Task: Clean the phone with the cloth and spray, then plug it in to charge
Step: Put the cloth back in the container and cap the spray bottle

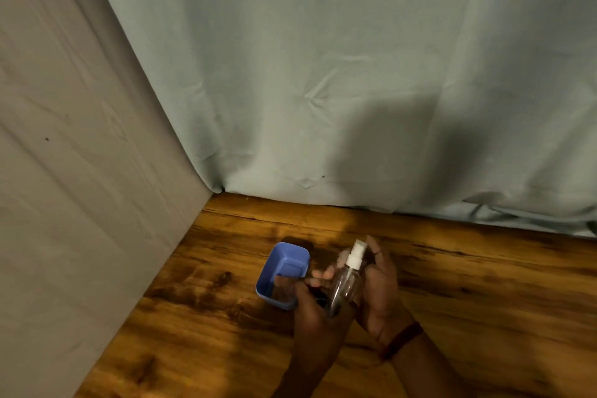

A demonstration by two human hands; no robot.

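My right hand grips a clear spray bottle with a white pump top, tilted up and away from me, with one finger raised beside the nozzle. My left hand is curled just left of the bottle's base around a dark, flat, glossy thing that looks like the phone. It is mostly hidden by my fingers and pokes out over the blue box. No cloth or charging cable is in view.
A small blue plastic box stands open on the wooden table, just left of my hands. A grey-green cloth backdrop hangs along the far edge, and a beige one closes the left side.
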